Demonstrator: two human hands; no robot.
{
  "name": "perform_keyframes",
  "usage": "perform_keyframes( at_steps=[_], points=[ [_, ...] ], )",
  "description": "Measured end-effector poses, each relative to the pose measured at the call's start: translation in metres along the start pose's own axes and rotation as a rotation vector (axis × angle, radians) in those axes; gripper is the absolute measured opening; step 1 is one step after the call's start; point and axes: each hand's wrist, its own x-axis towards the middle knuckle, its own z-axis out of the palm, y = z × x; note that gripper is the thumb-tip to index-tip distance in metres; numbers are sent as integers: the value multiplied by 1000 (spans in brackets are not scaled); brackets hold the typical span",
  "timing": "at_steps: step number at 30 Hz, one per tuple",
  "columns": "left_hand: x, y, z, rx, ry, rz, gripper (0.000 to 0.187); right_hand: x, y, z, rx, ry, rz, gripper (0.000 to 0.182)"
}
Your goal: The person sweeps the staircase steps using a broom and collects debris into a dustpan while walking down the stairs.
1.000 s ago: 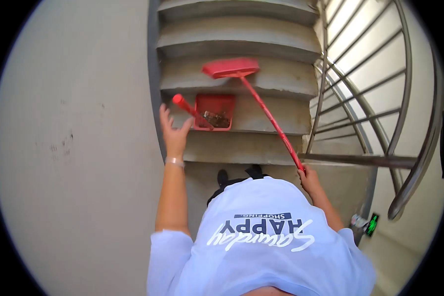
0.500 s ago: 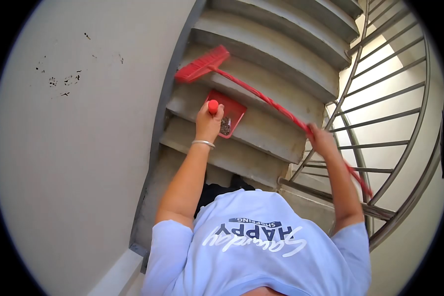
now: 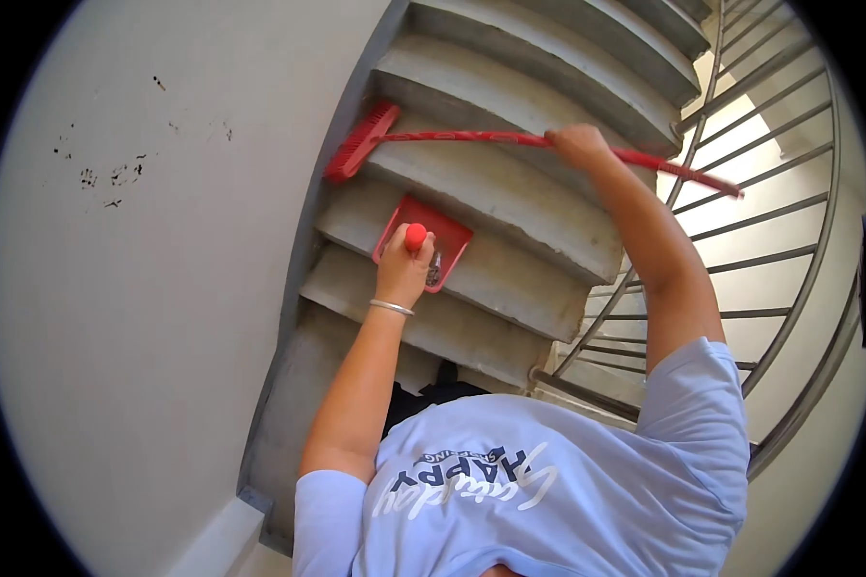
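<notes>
My left hand (image 3: 404, 267) is closed round the upright red handle of a dustpan. Below it the red dustpan (image 3: 449, 244) rests on a stair step, with some grey debris (image 3: 434, 269) inside, partly hidden by the hand. My right hand (image 3: 580, 147) grips the shaft of a red broom (image 3: 471, 137), which stretches almost level across the view. At its far end the red broom head (image 3: 361, 142) lies by the wall side of a step above the dustpan.
Curved concrete stairs (image 3: 510, 183) rise away from me. A pale wall (image 3: 183, 288) with dark marks runs along the left. On the right stands a metal railing (image 3: 760, 231), with the broom's end reaching across it.
My right hand has moved up and left, swinging the broom shaft from a steep slant to nearly level. The broom head has turned and shifted left against the wall side. The dustpan appears slightly lower.
</notes>
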Motion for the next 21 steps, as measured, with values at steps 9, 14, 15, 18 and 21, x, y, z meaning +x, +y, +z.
perform_keyframes(
  at_steps=[9,14,15,18,21],
  points=[
    [10,7,-5,48,-68,60,27,-201,-21,19,358,-156,304,25],
    [18,5,-1,45,-116,86,28,-289,-24,-4,335,-187,415,28],
    [22,-3,2,68,-110,95,28,-302,-26,0,346,-160,419,31],
    [33,-17,11,53,-125,96,32,-293,-47,4,379,-169,401,37],
    [37,-11,10,20,-131,123,30,-250,-70,32,457,-139,364,42]
  ],
)
